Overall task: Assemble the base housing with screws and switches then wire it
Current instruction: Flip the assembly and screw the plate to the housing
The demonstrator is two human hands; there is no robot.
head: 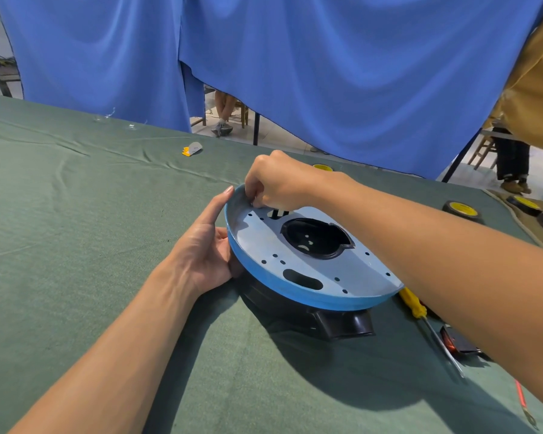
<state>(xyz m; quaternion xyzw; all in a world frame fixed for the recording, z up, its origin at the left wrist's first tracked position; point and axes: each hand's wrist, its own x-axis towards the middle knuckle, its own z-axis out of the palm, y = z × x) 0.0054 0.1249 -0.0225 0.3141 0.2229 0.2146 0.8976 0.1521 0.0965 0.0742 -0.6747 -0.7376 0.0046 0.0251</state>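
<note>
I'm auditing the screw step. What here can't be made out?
Head view only:
1. Whether the right hand pinches anything at the blue plate's far rim: its own curled fingers hide it.
2. The left hand's lower fingers: behind the plate's rim.
3. The yellow screwdriver's handle end and the black-and-red part: partly under the right forearm.

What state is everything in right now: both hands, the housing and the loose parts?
base housing, tilted, near-side holes empty
left hand, braces the left rim, index finger straight
right hand, fingers curled, pinching at the far rim; what they hold is hidden
screwdriver, lying on the cloth, untouched
red switch, loose on the cloth
red wire, loose on the cloth, unconnected
</note>
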